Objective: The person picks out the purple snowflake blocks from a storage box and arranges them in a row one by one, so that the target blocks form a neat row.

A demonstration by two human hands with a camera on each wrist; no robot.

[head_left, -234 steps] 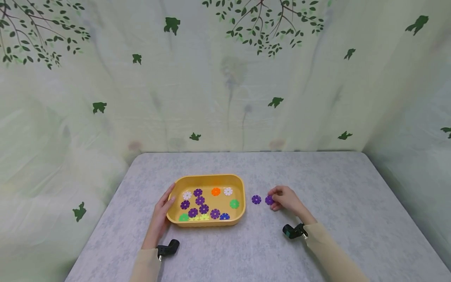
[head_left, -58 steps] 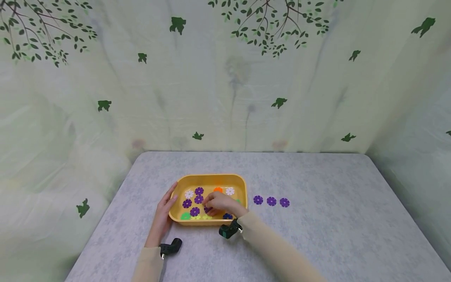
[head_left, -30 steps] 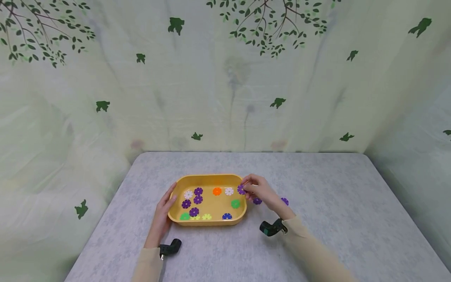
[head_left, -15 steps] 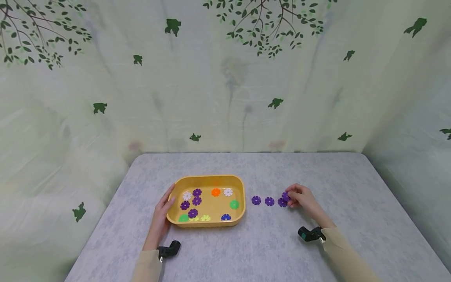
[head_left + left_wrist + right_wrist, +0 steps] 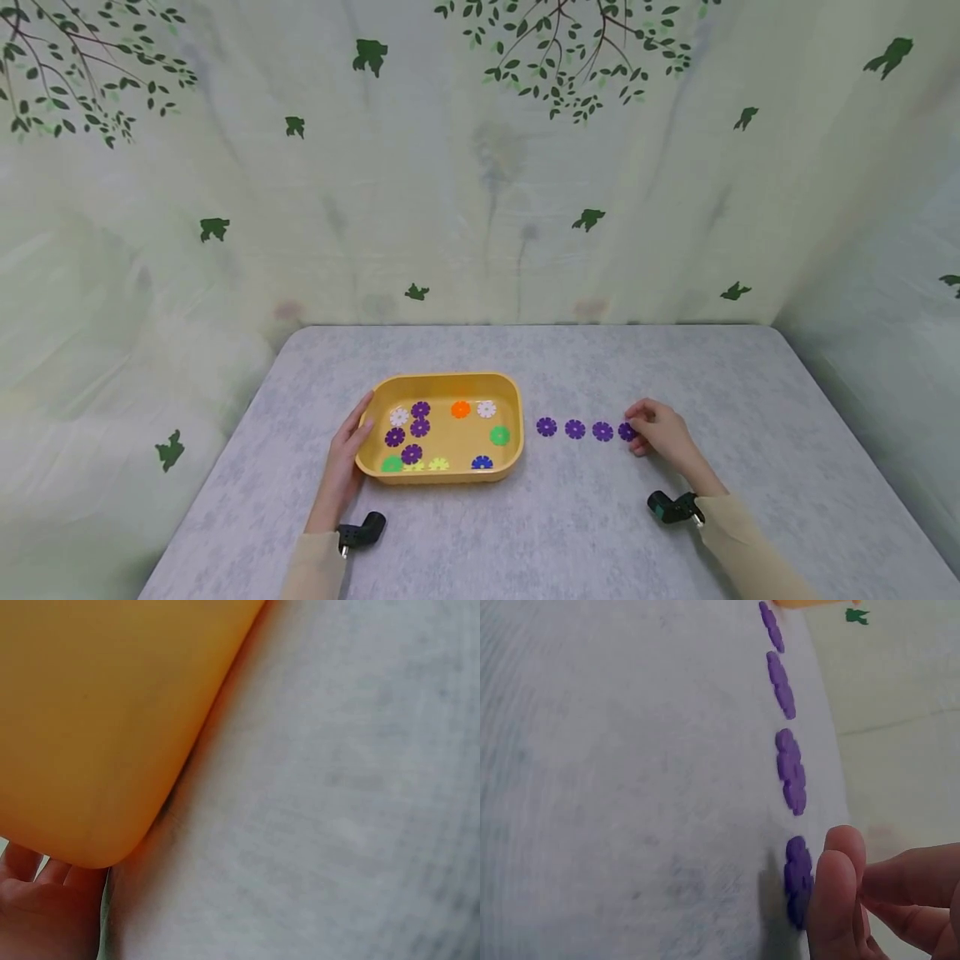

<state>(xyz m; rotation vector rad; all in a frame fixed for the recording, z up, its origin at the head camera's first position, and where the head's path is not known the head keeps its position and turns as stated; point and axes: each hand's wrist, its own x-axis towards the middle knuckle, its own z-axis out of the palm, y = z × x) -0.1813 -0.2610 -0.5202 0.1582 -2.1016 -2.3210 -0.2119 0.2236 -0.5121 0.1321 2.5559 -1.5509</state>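
Note:
Purple flower-shaped discs with notched edges lie in a row on the table. At the row's right end, my right hand (image 5: 663, 433) has thumb and fingertips at the edge of the last purple flower disc (image 5: 626, 432). In the right wrist view, that disc (image 5: 798, 881) lies flat on the table, partly hidden by the fingertips (image 5: 832, 889). My left hand (image 5: 347, 454) rests along the left outer side of the yellow tray (image 5: 517, 408), its fingers fairly straight. The left wrist view shows fingers (image 5: 52, 874) behind the tray's corner.
Inside the tray are several more purple flower discs (image 5: 412, 454), plus white, green, yellow, orange (image 5: 461, 409) and blue ones. A grey mottled table (image 5: 480, 542) carries everything. Behind it hangs a pale curtain (image 5: 465, 208) printed with leaves.
My right hand takes a purple disc from the tray, carries it rightward and lowers it to the row's right end. The row grows longer over these frames. My left hand stays at the tray.

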